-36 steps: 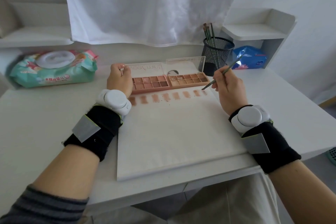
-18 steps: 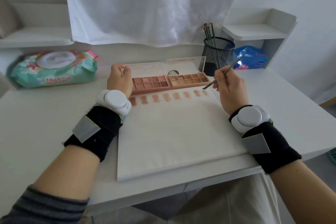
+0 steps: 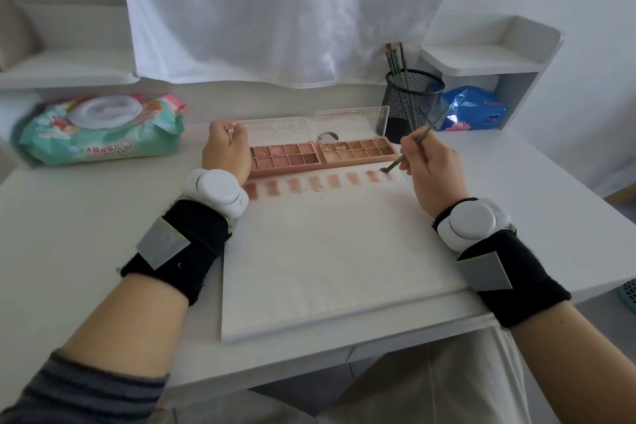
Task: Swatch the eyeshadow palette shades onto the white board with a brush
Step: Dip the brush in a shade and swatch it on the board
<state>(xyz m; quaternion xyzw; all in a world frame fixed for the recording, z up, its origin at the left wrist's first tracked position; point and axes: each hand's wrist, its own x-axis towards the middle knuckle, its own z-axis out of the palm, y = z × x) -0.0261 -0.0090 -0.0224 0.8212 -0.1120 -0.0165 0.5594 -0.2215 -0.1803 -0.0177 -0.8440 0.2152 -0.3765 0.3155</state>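
A pink eyeshadow palette (image 3: pixel 320 155) with its clear lid raised lies along the far edge of the white board (image 3: pixel 337 251). A row of several brownish swatches (image 3: pixel 315 182) runs just below it. My left hand (image 3: pixel 225 155) is closed on the palette's left end. My right hand (image 3: pixel 430 169) grips a thin grey-green brush (image 3: pixel 411 150), whose tip touches the board at the row's right end, on the faint last swatch (image 3: pixel 388 175).
A black mesh cup (image 3: pixel 411 100) with several brushes stands behind the palette's right end. A pack of wet wipes (image 3: pixel 99 129) lies at the far left, a blue packet (image 3: pixel 473 112) under the right shelf (image 3: pixel 481 62). A white cloth hangs behind the desk.
The brush tip has come down from just above the palette's right end to the board at the right end of the swatch row. My left hand has stayed put.
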